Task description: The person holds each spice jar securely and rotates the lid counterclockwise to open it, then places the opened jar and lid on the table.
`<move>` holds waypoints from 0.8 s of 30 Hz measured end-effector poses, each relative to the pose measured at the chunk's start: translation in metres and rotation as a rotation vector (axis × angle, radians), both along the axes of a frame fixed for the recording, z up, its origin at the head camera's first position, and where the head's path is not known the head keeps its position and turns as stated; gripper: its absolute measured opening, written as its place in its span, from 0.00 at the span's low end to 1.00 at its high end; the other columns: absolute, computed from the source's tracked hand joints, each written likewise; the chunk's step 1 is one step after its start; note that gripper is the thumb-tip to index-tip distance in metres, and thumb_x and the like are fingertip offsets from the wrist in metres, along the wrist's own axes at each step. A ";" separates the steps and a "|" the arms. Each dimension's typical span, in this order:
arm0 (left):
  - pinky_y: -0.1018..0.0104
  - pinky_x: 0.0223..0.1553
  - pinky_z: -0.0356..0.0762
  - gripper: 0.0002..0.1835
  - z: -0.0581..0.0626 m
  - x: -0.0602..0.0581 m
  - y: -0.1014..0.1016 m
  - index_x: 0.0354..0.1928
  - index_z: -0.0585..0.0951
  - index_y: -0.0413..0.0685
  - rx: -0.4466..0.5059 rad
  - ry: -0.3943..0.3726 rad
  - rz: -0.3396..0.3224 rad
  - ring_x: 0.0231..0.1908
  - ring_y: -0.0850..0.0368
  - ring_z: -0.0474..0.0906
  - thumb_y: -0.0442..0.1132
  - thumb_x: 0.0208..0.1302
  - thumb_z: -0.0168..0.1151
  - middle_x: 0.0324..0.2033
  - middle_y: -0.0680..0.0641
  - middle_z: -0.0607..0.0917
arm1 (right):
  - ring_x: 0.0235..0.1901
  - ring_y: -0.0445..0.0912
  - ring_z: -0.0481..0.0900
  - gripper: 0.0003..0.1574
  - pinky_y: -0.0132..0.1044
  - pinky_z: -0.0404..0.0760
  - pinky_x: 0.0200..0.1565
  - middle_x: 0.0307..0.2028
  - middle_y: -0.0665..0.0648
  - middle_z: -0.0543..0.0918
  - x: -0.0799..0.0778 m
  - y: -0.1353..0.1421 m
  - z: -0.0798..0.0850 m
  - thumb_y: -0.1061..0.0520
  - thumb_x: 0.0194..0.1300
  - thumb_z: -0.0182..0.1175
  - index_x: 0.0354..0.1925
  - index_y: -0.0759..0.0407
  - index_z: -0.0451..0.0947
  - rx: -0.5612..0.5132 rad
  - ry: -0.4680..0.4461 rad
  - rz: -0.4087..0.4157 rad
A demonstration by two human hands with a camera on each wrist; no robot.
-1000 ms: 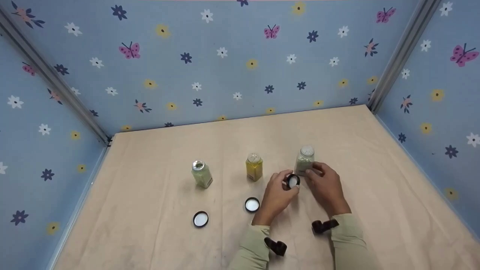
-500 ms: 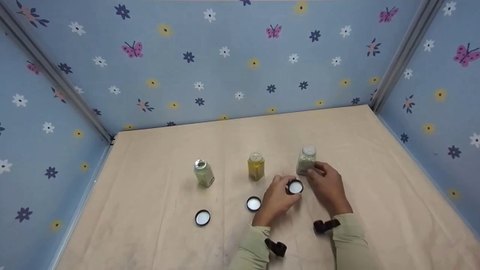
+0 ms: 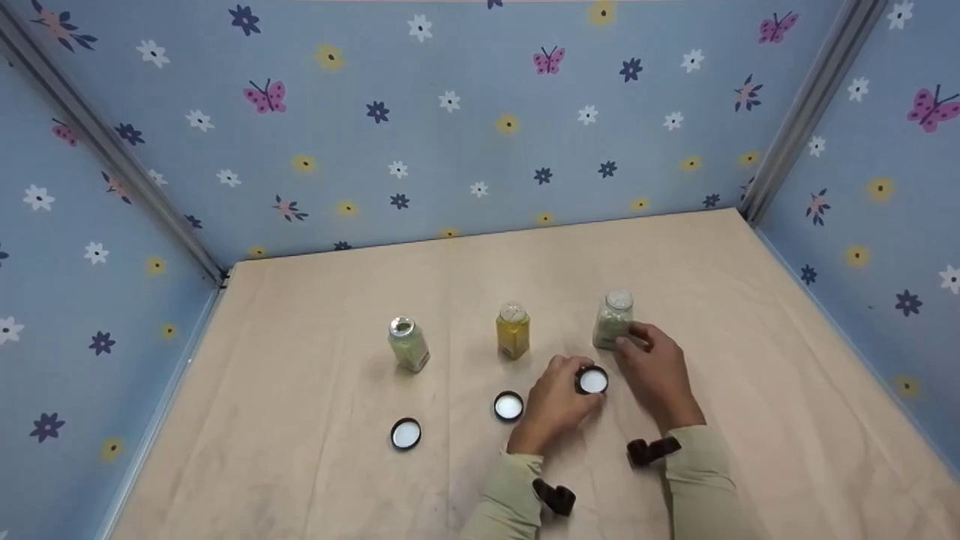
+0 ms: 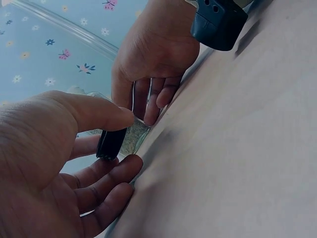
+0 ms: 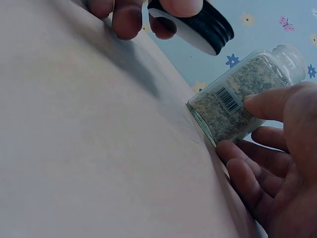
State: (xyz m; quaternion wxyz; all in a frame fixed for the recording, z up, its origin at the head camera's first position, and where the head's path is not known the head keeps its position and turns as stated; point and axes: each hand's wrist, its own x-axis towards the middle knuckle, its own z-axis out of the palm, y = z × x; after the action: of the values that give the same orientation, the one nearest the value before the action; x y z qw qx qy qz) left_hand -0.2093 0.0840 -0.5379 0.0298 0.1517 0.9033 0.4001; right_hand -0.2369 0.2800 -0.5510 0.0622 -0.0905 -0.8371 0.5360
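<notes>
Pinched in the left hand (image 3: 555,405), a black cap (image 3: 592,381) is held just above the table (image 3: 315,465). A speckled jar (image 3: 613,320) is gripped by the right hand (image 3: 658,379), far right. Two more jars (image 3: 513,331) and two caps (image 3: 508,406) are seen left. A barcode (image 5: 229,98) is shown; nothing can be read.

Only an unreadable barcode on the spice jar (image 5: 245,94)
</notes>
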 end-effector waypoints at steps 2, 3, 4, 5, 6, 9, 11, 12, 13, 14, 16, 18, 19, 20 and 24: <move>0.62 0.45 0.77 0.27 -0.002 0.001 0.000 0.58 0.81 0.56 -0.011 0.001 -0.006 0.42 0.56 0.79 0.46 0.55 0.75 0.45 0.52 0.78 | 0.64 0.53 0.72 0.34 0.52 0.70 0.64 0.63 0.57 0.77 0.002 0.001 -0.001 0.40 0.69 0.62 0.65 0.55 0.73 -0.001 -0.009 -0.007; 0.62 0.45 0.77 0.27 -0.002 0.002 0.001 0.58 0.81 0.56 -0.018 0.002 -0.009 0.42 0.56 0.79 0.46 0.55 0.75 0.46 0.52 0.78 | 0.64 0.53 0.72 0.34 0.52 0.70 0.64 0.63 0.57 0.77 0.002 0.001 -0.001 0.39 0.68 0.63 0.65 0.54 0.74 0.001 -0.012 -0.013; 0.62 0.45 0.77 0.27 -0.003 0.002 0.001 0.58 0.81 0.57 -0.026 0.002 -0.009 0.42 0.56 0.79 0.47 0.55 0.74 0.46 0.52 0.78 | 0.65 0.53 0.72 0.34 0.53 0.69 0.64 0.63 0.57 0.77 0.003 0.001 -0.002 0.39 0.69 0.62 0.65 0.54 0.74 0.004 -0.011 -0.012; 0.62 0.44 0.77 0.27 -0.003 0.002 0.001 0.58 0.82 0.57 -0.032 0.007 -0.008 0.43 0.56 0.80 0.47 0.55 0.74 0.46 0.53 0.78 | 0.65 0.54 0.71 0.34 0.53 0.69 0.65 0.63 0.57 0.77 0.003 0.001 -0.002 0.39 0.69 0.62 0.65 0.55 0.74 0.009 -0.005 -0.010; 0.61 0.44 0.77 0.26 -0.004 0.002 0.001 0.58 0.82 0.57 -0.037 0.012 -0.006 0.43 0.56 0.80 0.47 0.55 0.74 0.46 0.53 0.78 | 0.65 0.55 0.71 0.35 0.54 0.68 0.65 0.63 0.58 0.77 0.002 0.001 -0.002 0.39 0.69 0.62 0.65 0.56 0.74 0.014 0.002 -0.004; 0.60 0.43 0.78 0.27 -0.004 0.002 0.001 0.59 0.82 0.57 -0.053 0.030 -0.001 0.42 0.55 0.80 0.47 0.55 0.75 0.45 0.52 0.79 | 0.65 0.54 0.71 0.35 0.53 0.69 0.65 0.63 0.58 0.77 0.001 0.001 -0.002 0.38 0.69 0.62 0.65 0.55 0.74 0.018 0.013 0.003; 0.60 0.43 0.78 0.28 -0.004 0.001 0.002 0.60 0.81 0.57 -0.070 0.036 0.002 0.43 0.54 0.81 0.47 0.55 0.75 0.46 0.52 0.79 | 0.65 0.54 0.71 0.35 0.53 0.69 0.65 0.63 0.58 0.77 0.000 0.000 -0.001 0.38 0.69 0.62 0.65 0.55 0.74 0.016 0.013 0.006; 0.59 0.43 0.78 0.29 -0.004 0.001 0.002 0.61 0.81 0.57 -0.079 0.038 0.002 0.43 0.54 0.81 0.47 0.55 0.74 0.46 0.51 0.79 | 0.65 0.54 0.71 0.34 0.53 0.68 0.65 0.63 0.57 0.77 0.000 0.000 -0.001 0.38 0.69 0.62 0.65 0.55 0.74 0.015 0.010 0.006; 0.59 0.43 0.78 0.29 -0.004 0.001 0.003 0.61 0.81 0.56 -0.088 0.040 0.001 0.43 0.53 0.81 0.46 0.55 0.74 0.46 0.51 0.79 | 0.65 0.54 0.71 0.34 0.53 0.69 0.65 0.63 0.57 0.77 0.000 0.000 0.000 0.39 0.68 0.63 0.65 0.54 0.74 0.016 0.008 0.003; 0.59 0.44 0.78 0.29 -0.003 0.001 0.003 0.62 0.81 0.56 -0.096 0.038 0.002 0.44 0.53 0.81 0.46 0.55 0.74 0.47 0.51 0.79 | 0.65 0.54 0.71 0.34 0.53 0.68 0.65 0.63 0.57 0.77 0.000 0.000 0.000 0.39 0.68 0.63 0.65 0.55 0.74 0.017 0.008 0.004; 0.59 0.45 0.78 0.29 -0.003 0.002 0.004 0.61 0.81 0.54 -0.111 0.048 -0.001 0.45 0.53 0.81 0.45 0.55 0.74 0.47 0.50 0.79 | 0.65 0.55 0.71 0.34 0.53 0.69 0.65 0.63 0.59 0.77 -0.001 0.001 0.000 0.40 0.69 0.62 0.65 0.57 0.74 0.033 0.020 0.013; 0.59 0.45 0.78 0.28 -0.004 0.002 0.004 0.60 0.81 0.53 -0.114 0.062 -0.009 0.45 0.54 0.81 0.43 0.55 0.73 0.46 0.51 0.80 | 0.64 0.55 0.73 0.34 0.52 0.69 0.64 0.62 0.60 0.78 -0.001 0.001 0.001 0.41 0.69 0.62 0.65 0.57 0.74 0.047 0.027 0.019; 0.60 0.45 0.78 0.27 -0.004 0.002 0.004 0.59 0.82 0.53 -0.113 0.069 -0.013 0.46 0.55 0.81 0.43 0.55 0.73 0.46 0.51 0.80 | 0.64 0.55 0.73 0.33 0.52 0.70 0.64 0.62 0.60 0.78 -0.002 0.001 0.001 0.41 0.69 0.62 0.65 0.58 0.74 0.052 0.030 0.021; 0.60 0.45 0.78 0.26 -0.004 0.002 0.004 0.58 0.82 0.53 -0.112 0.076 -0.017 0.46 0.55 0.80 0.43 0.55 0.73 0.46 0.52 0.80 | 0.63 0.56 0.73 0.33 0.52 0.70 0.64 0.62 0.60 0.78 -0.002 0.002 0.001 0.41 0.69 0.62 0.65 0.58 0.74 0.056 0.033 0.024; 0.61 0.47 0.78 0.23 -0.006 0.002 0.005 0.56 0.83 0.54 -0.103 0.097 -0.023 0.48 0.58 0.80 0.42 0.55 0.73 0.46 0.54 0.82 | 0.63 0.56 0.73 0.33 0.52 0.70 0.64 0.62 0.60 0.78 -0.001 0.002 0.001 0.42 0.70 0.62 0.65 0.58 0.74 0.055 0.030 0.021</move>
State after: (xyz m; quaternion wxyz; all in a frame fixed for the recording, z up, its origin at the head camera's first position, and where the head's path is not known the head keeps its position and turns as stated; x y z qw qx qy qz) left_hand -0.2072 0.0889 -0.5440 -0.0016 0.1797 0.9213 0.3448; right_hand -0.2382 0.2821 -0.5498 0.0716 -0.0719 -0.8514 0.5147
